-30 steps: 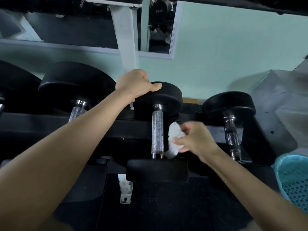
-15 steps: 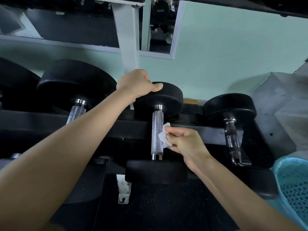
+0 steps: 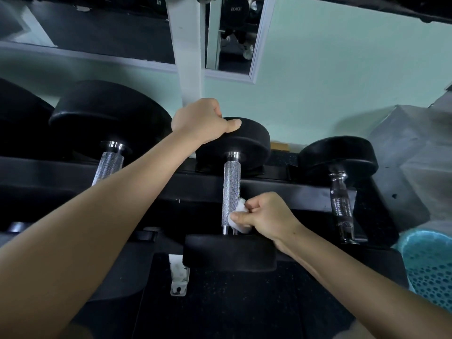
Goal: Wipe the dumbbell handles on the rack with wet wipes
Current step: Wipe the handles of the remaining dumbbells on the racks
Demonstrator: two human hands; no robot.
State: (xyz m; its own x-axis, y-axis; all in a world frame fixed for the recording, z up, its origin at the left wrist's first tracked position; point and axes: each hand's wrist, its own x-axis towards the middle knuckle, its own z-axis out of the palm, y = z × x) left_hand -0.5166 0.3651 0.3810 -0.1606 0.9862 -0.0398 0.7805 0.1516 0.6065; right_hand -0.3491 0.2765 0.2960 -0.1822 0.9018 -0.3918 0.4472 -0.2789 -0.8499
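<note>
Our left hand (image 3: 200,121) grips the far head while our right hand (image 3: 266,216) pinches the wet wipe (image 3: 241,217) against the middle dumbbell's handle (image 3: 231,192), low down. We should wrap it round; the underside probably goes unwiped.

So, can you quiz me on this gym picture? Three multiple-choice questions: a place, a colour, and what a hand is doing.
1. Where is the left hand?
A. on the middle dumbbell's far head
B. out of view
C. hanging at the person's side

2. What colour is the wipe?
A. black
B. white
C. red

3. The right hand is:
A. open and empty
B. an empty fist
C. pinching the wipe against the handle

Answers: 1 A, its fingers curl over the black head; 2 B, it shows white beside the steel handle; 3 C, thumb and fingers squeeze it at the handle's near end.
</note>
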